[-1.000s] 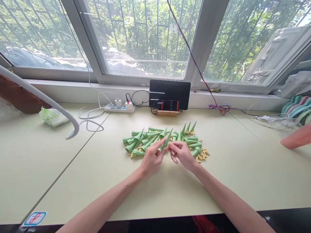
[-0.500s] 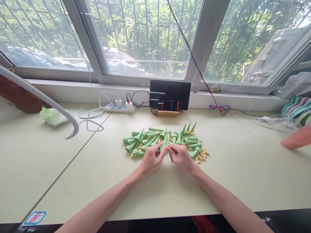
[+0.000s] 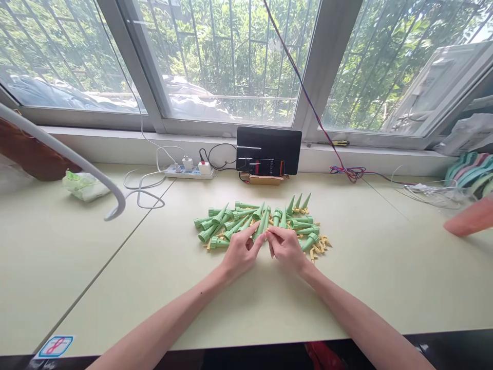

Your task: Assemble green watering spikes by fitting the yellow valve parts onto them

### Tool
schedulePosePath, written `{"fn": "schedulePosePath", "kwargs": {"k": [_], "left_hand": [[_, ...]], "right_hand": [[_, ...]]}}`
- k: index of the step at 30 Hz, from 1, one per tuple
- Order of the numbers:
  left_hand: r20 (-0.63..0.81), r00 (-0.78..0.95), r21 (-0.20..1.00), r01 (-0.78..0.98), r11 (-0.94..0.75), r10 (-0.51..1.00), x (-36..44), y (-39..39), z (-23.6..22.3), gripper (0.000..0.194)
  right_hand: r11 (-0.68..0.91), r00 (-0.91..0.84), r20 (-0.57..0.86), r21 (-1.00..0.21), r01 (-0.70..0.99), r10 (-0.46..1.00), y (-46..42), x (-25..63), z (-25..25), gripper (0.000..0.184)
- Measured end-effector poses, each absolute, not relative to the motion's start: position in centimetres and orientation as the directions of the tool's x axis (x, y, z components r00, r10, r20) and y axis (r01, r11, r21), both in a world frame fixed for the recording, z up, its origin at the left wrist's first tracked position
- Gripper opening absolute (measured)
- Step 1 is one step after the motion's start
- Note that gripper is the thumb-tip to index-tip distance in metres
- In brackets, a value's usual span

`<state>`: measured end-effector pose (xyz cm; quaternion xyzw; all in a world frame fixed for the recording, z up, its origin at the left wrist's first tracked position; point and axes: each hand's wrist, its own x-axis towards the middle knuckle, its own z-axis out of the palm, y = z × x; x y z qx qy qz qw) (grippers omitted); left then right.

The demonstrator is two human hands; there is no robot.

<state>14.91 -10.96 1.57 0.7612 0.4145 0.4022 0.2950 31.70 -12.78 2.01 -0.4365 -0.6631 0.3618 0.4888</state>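
Note:
My left hand (image 3: 243,251) is closed around a green plastic cone-shaped watering spike (image 3: 266,218), which stands tilted with its narrow tip up. Close beside it, my right hand (image 3: 285,245) pinches what looks like a small yellow plastic piece against the spike; the fingertips hide most of it. More green spikes (image 3: 210,232) with ribbed caps lie heaped around both hands. Small yellow pieces (image 3: 319,247) are scattered to the right of my right hand and among the spikes. Behind the heap, several spikes stand upright (image 3: 298,203) with yellow pieces at their bases.
A phone (image 3: 267,167) leans on a black tablet (image 3: 269,144) by the window. Left of it lie a power strip (image 3: 190,173) and cables. A white curved arm (image 3: 92,172) reaches over the table's left side, near a tissue pack (image 3: 87,185). Bundled wires (image 3: 348,172) lie at right.
Both hands stay together in nearly the same place. The spike between them seems to have turned a little, and my right fingers have shifted slightly.

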Motion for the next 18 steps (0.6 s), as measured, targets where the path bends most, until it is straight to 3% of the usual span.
{"fn": "schedulePosePath", "kwargs": {"k": [5, 9, 13, 18], "left_hand": [[0.382, 0.353, 0.794, 0.348, -0.499, 0.854, 14.8, -10.7, 1.2, 0.049], [0.396, 0.368, 0.813, 0.284, -0.508, 0.841, 14.8, -10.5, 1.0, 0.047], [0.437, 0.394, 0.804, 0.232, -0.547, 0.809, 14.8, -10.5, 1.4, 0.041], [0.496, 0.403, 0.762, 0.223, -0.608, 0.770, 14.9, -10.8, 1.5, 0.038]], "right_hand": [[0.222, -0.139, 0.210, -0.972, 0.076, 0.968, -12.6, 31.6, 2.3, 0.035], [0.029, -0.237, 0.064, -0.989, -0.145, 0.969, -12.1, 31.8, 2.5, 0.043], [-0.238, -0.387, -0.092, -0.906, -0.350, 0.917, -11.6, 32.3, 2.4, 0.040], [-0.457, -0.544, -0.175, -0.772, -0.441, 0.821, -11.3, 32.8, 2.0, 0.029]]}}
